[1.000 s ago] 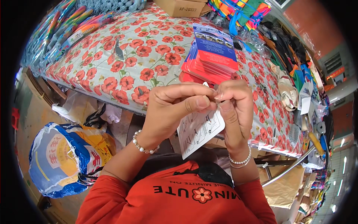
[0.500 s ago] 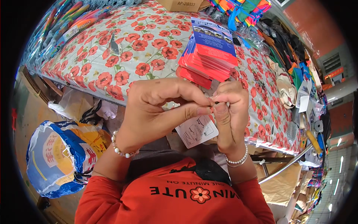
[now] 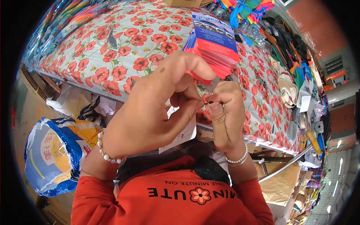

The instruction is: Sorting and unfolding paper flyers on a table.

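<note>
My left hand [image 3: 150, 103] and my right hand [image 3: 228, 116] meet in front of my chest, fingertip to fingertip. Between them is a tiny dark, cord-like piece [image 3: 206, 103]; its exact kind is too small to make out. Thumb and a finger of the left hand pinch at one side of it, with the index finger raised in an arch. On the other side the right thumb presses against curled fingers. A white printed card [image 3: 187, 135] hangs below, partly hidden behind the left hand. Just beyond the hands stands a stack of red and blue cards [image 3: 215, 47].
The stack rests on a poppy-patterned cloth [image 3: 138, 62]. A small blade-like tool [image 3: 112, 40] lies on it. Colourful folded goods [image 3: 78, 24] fill the far left. A blue and yellow woven bag [image 3: 56, 157] stands at lower left. Fabric bundles [image 3: 287, 84] line the right side.
The left hand has shifted toward me and left, and its index finger has lifted away from the pinch. The white card has turned and is more covered. The right hand stays nearly in place.
</note>
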The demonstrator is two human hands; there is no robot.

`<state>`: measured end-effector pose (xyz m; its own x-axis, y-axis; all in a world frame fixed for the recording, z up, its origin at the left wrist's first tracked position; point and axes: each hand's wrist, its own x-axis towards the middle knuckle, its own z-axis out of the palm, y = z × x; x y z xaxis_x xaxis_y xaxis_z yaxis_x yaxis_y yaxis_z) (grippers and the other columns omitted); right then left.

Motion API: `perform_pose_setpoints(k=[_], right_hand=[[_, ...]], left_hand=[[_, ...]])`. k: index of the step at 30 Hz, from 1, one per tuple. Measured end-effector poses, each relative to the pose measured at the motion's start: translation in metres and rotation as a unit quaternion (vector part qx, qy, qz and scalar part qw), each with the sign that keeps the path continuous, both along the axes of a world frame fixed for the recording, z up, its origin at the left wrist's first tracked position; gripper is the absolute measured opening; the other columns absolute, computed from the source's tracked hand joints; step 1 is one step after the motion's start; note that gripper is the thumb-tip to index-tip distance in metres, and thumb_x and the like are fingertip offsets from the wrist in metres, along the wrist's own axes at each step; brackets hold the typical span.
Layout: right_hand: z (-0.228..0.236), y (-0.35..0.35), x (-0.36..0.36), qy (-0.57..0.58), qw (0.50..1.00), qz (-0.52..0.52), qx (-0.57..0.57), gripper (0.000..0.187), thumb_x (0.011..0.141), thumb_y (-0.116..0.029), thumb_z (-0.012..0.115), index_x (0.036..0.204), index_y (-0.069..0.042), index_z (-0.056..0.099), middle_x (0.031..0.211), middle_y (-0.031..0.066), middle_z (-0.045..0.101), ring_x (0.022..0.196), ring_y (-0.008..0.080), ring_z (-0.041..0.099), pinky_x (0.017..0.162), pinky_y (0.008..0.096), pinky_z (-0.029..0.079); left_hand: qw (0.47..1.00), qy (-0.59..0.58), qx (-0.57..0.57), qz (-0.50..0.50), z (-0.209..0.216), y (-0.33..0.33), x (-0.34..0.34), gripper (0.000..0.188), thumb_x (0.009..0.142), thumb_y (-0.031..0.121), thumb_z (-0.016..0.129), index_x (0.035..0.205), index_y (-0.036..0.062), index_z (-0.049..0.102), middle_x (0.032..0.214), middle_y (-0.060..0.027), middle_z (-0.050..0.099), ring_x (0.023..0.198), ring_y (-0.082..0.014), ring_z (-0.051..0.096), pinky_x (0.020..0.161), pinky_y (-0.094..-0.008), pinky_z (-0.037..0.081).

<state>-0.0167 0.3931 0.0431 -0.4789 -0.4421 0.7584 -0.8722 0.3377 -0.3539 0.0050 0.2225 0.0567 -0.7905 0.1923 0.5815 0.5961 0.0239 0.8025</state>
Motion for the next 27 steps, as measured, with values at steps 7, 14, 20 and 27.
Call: perform_pose_setpoints(k=[7,14,20,27], right_hand=[[0.004,0.002,0.001,0.003,0.998,-0.026,0.063,0.007,0.078,-0.002,0.054,0.082,-0.001,0.048,0.075,0.0113,0.049,0.068,0.0284,0.045,0.057,0.0366,0.036],[0.006,0.003,0.001,0.021,0.997,-0.034,0.061,0.011,0.076,-0.001,0.057,0.082,-0.001,0.048,0.075,0.0109,0.048,0.070,0.0287,0.045,0.057,0.0361,0.037],[0.007,0.007,0.002,0.020,0.995,-0.040,0.091,0.014,0.072,-0.001,0.058,0.082,-0.001,0.048,0.077,0.0107,0.048,0.071,0.0291,0.045,0.057,0.0359,0.037],[0.015,0.009,0.007,0.019,0.976,-0.043,0.212,0.015,0.069,0.000,0.056,0.082,-0.001,0.048,0.080,0.0108,0.048,0.074,0.0304,0.046,0.058,0.0376,0.037]], left_hand=[[0.997,0.024,-0.078,0.013,0.009,0.000,-0.001,0.038,0.073,-0.011,0.057,0.104,0.0049,0.044,0.064,0.0017,0.051,0.057,-0.0058,0.044,0.052,-0.0188,0.033],[0.994,0.022,-0.107,-0.008,0.010,-0.004,-0.001,0.043,0.072,-0.013,0.056,0.109,0.0053,0.043,0.072,-0.0024,0.053,0.055,-0.0072,0.044,0.051,-0.0195,0.035],[0.993,0.054,-0.106,-0.005,0.005,0.001,-0.003,0.049,0.073,-0.013,0.055,0.116,0.0043,0.039,0.090,-0.0079,0.053,0.058,-0.0105,0.051,0.050,-0.0218,0.039],[0.982,0.081,-0.166,-0.027,0.009,0.004,-0.002,0.045,0.074,-0.015,0.053,0.113,0.0018,0.039,0.090,-0.0071,0.051,0.065,-0.0136,0.055,0.052,-0.0236,0.042]])
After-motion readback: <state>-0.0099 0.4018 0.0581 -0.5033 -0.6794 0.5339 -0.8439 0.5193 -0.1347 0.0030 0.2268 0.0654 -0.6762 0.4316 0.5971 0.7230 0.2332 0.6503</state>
